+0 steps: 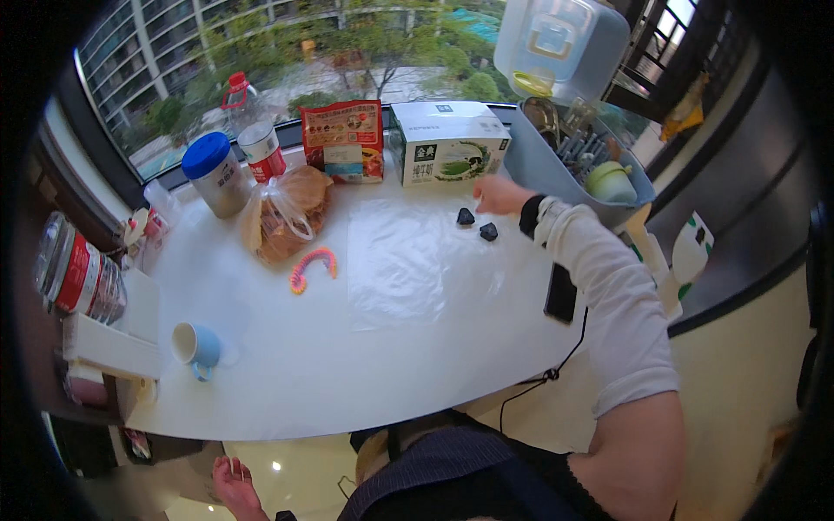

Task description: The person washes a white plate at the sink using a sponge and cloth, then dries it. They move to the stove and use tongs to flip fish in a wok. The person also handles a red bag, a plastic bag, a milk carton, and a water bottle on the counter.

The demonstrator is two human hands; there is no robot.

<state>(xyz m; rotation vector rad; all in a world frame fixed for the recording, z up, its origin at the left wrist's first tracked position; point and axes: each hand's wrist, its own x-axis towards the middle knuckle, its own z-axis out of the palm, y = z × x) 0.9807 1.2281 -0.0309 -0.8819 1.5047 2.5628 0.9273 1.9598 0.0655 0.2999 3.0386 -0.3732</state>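
My right hand [500, 195] reaches over the far right part of the white table [273, 365], in front of the milk carton box [449, 153]; its fingertips are blurred, and I cannot tell whether they hold anything. Just left of and below it, two small black angular pieces [465, 217] lie at the edge of a clear plastic sheet or bag [397, 267] spread flat. My left hand [236, 485] hangs below the table's near edge, palm up, with its fingers apart and nothing in it. A pink and orange segmented toy [306, 267] lies curved to the left of the plastic.
A knotted bag [287, 215], a blue-lidded jar [218, 176], a bottle [260, 140] and a red packet [344, 140] stand behind. A blue mug [205, 345] is at the left. At the right are a phone [560, 294], a black cable [576, 338] and a grey bin [534, 153].
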